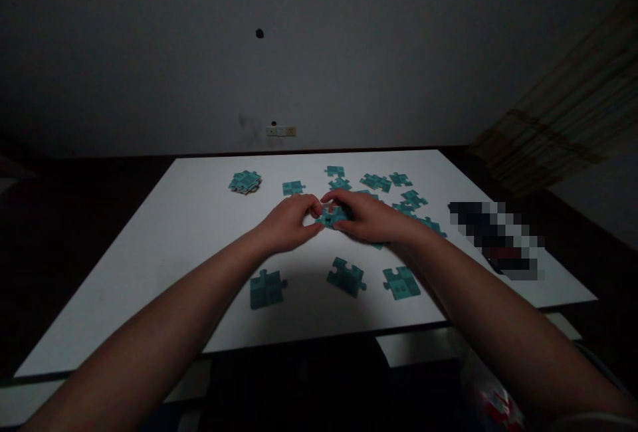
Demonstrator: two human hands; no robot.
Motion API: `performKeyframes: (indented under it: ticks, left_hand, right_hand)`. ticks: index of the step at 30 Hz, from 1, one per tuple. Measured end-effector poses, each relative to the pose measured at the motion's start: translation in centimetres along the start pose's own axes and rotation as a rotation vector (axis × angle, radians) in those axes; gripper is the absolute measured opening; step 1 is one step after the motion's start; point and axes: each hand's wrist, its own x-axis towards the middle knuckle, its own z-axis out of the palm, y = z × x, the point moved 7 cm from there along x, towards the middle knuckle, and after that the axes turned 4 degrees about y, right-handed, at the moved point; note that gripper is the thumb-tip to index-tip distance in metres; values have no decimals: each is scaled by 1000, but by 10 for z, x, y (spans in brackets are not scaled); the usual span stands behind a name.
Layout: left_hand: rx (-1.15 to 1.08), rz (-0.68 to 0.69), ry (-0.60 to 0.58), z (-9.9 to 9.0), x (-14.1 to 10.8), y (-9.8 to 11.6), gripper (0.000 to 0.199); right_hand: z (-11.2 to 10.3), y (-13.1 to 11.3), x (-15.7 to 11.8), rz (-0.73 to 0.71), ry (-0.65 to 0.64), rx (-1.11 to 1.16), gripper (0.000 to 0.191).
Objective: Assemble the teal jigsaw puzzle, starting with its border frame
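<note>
The left hand (293, 222) and right hand (371, 216) are curled inward, both pinching a puzzle piece (329, 218) over the white bench (174, 239); in dim light it may be more than one. Loose pieces (347, 278) lie around, a stack (245, 181) far left.

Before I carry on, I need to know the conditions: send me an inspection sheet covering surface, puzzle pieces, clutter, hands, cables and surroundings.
Surface: white table, dimly lit.
Puzzle pieces: teal pieces, three loose near the front edge, more scattered beyond the hands, mostly to the right; a stack at far left.
Clutter: dark item at right, pixelated, cannot be identified.
Hands: left hand and right hand both pinch the held piece; whether it is several joined is too small to tell.
Cables: nothing seen.
Surroundings: wall behind, with sockets; curtain-like cloth at right.
</note>
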Motion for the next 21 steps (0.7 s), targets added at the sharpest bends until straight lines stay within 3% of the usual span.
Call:
performKeyframes:
  ticks: [4, 7, 9, 14, 18, 21]
  left_hand:
    - [-47, 167, -162, 3, -9, 36, 33]
    - [-41, 272, -340, 21, -20, 57, 59]
    - [15, 301, -400, 33, -25, 60, 66]
    - [13, 274, -415, 39, -25, 53, 46]
    - [-5, 223, -355, 27, -18, 35, 44]
    - [-75, 217, -292, 13, -13, 21, 50]
  right_hand:
    - [-21, 9, -1, 44, 14, 17, 47]
    - [-37, 18, -2, 88, 60, 6, 42]
    - [-41, 21, -3, 118, 69, -4, 42]
    - [-19, 12, 0, 56, 10, -22, 41]
    - [3, 3, 3, -68, -19, -84, 31]
    - [6, 5, 3, -123, -5, -147, 26]
